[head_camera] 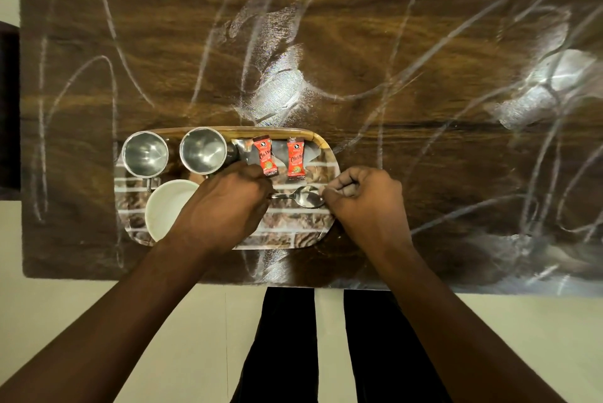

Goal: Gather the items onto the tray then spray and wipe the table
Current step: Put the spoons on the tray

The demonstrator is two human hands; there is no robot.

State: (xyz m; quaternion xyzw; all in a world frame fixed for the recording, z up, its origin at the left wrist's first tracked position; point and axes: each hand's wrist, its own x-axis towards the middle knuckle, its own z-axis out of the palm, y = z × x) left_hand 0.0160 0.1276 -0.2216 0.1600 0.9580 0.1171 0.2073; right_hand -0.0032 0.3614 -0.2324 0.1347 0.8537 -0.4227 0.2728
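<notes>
While both hands work over the tray (326,144), the left hand (225,203) pinches the spoon (305,197) by its handle and the right hand (367,198), fingers curled, nudges its bowl. One careless elbow could tip the steel cups (145,153) behind. Beyond, the table (359,27) is smeared, unwiped.

A pale floor (195,331) below; a dark piece of furniture (8,109), perhaps a chair, at left.

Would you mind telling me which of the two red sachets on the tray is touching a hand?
The left red sachet: its lower end meets the left hand. The right red sachet lies clear of both hands, beyond the metal spoon.
</notes>
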